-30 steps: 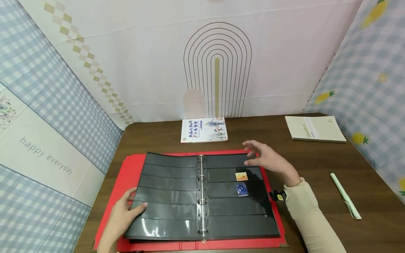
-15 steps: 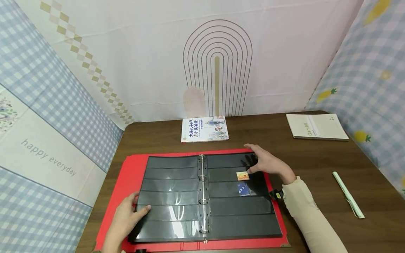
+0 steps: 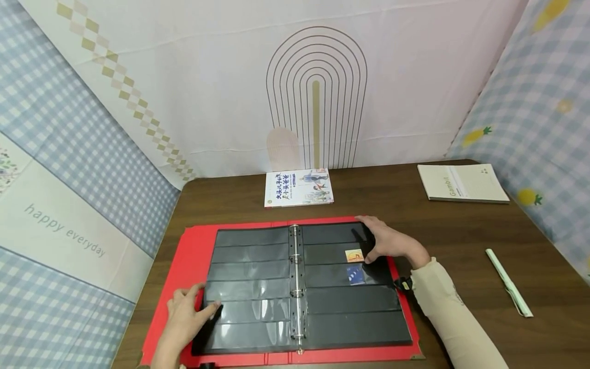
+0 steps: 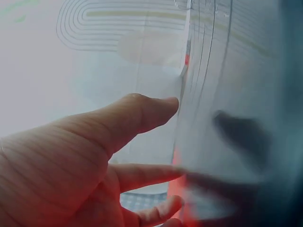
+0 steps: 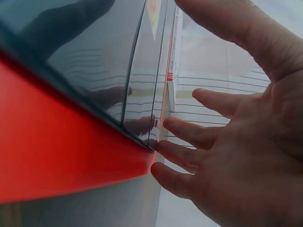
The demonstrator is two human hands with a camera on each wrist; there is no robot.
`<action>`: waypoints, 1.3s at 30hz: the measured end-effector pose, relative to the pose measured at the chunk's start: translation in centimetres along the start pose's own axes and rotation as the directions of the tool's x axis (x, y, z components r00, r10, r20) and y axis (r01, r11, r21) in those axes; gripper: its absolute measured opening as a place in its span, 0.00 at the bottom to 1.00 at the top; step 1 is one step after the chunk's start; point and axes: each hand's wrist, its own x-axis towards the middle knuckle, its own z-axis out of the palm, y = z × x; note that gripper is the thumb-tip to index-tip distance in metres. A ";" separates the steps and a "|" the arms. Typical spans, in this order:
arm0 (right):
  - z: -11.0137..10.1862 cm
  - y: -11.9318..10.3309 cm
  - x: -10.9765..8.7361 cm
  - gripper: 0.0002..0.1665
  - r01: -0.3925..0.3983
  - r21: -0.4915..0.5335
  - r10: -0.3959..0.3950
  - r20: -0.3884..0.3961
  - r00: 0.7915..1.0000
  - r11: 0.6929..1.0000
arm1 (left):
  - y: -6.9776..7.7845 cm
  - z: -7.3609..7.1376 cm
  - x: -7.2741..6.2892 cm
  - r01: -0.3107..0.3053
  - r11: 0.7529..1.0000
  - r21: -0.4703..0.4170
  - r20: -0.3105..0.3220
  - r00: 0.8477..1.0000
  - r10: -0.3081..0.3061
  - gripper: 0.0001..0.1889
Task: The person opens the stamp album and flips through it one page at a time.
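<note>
The red binder [image 3: 189, 251] lies already opened on the surface [image 3: 226, 200], yellow card [image 3: 354, 255] and blue card [image 3: 355, 275] on its right page [image 3: 355, 326], left hand [image 3: 183, 313] and right hand [image 3: 390, 241] loosely spread, grasping nothing, closing apparently left.

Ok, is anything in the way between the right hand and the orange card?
Nothing visible. The right hand is just to the right of the orange card, thumb closest. Whether clear film covers the card, I can't tell.

Glossy, plastic-looking black pages [image 3: 357, 326], shiny metal rings [image 3: 296, 293], smooth red cover [image 3: 191, 252]; wood-grained surface [image 3: 382, 190]; creased cloth [image 3: 212, 102] along its far edge.
</note>
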 end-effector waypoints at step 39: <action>1.1 -1.6 -0.9 0.71 -0.152 -0.133 0.160 0.055 0.986 0.979 | 6.6 2.4 5.7 -0.311 0.949 0.051 0.102 0.947 0.305 0.54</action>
